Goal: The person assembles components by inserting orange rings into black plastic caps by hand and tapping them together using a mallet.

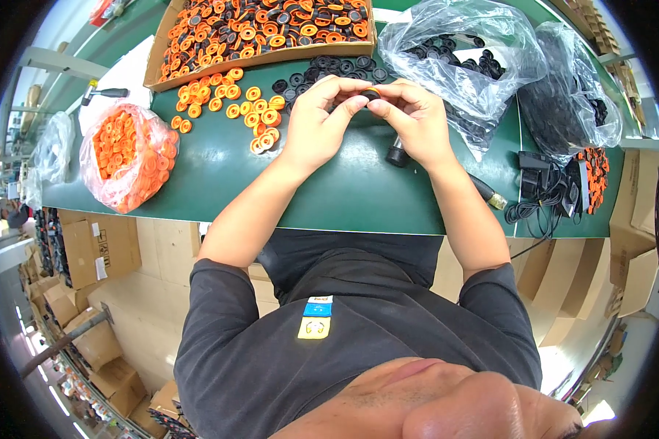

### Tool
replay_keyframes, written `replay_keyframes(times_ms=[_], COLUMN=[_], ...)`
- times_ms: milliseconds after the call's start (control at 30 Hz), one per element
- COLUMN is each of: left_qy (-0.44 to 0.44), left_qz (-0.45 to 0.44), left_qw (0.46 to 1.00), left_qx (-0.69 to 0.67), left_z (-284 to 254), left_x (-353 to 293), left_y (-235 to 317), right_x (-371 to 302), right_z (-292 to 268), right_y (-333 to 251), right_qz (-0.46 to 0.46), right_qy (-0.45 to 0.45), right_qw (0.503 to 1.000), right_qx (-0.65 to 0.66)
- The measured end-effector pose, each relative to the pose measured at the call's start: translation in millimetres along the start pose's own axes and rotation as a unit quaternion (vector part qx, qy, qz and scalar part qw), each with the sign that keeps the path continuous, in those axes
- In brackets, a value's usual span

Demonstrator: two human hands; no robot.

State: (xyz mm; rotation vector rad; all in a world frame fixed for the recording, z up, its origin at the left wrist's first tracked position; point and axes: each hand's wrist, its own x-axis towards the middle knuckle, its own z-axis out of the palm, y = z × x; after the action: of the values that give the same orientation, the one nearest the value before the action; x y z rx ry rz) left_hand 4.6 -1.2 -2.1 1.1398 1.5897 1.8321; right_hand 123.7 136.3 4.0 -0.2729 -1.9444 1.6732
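Observation:
Pinched between the fingertips of both hands is a small round black-and-orange cap (371,94), held above the green table. My left hand (318,124) grips its left side with thumb and fingers, and my right hand (422,126) grips its right side. The fingers cover much of the cap. Loose orange round pieces (261,111) lie just left of my left hand. Behind the hands sits a cluster of black round pieces (337,70). A black cylindrical tool end (397,154) lies beneath my right hand, partly hidden by it.
At the back, a cardboard box (329,50) holds many orange-and-black caps. A clear bag (465,36) of black pieces stands back right, another bag (564,95) beyond it. A bag of orange pieces (128,161) sits left on the table (344,201). Black cables (538,208) lie right.

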Motion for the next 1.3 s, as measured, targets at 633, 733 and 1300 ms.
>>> replay_keyframes(times_ms=[633, 733, 1300], left_qy=[-0.216, -0.258, -0.054], left_qz=[0.093, 0.052, 0.075], left_qw=[0.906, 0.902, 0.925], left_qx=[0.352, 0.342, 0.368], left_z=[-2.7, 3.9, -19.3], left_x=[3.4, -5.2, 11.2], left_y=[-3.2, -4.8, -18.2], right_x=[14.6, -2.1, -116.9], right_z=[-26.8, -30.0, -65.1], right_y=[8.0, -3.9, -37.1], right_qz=[-0.112, -0.124, -0.017], right_qy=[0.062, 0.060, -0.069], right_qw=[0.963, 0.949, 0.801], right_qx=[-0.235, -0.285, -0.595])
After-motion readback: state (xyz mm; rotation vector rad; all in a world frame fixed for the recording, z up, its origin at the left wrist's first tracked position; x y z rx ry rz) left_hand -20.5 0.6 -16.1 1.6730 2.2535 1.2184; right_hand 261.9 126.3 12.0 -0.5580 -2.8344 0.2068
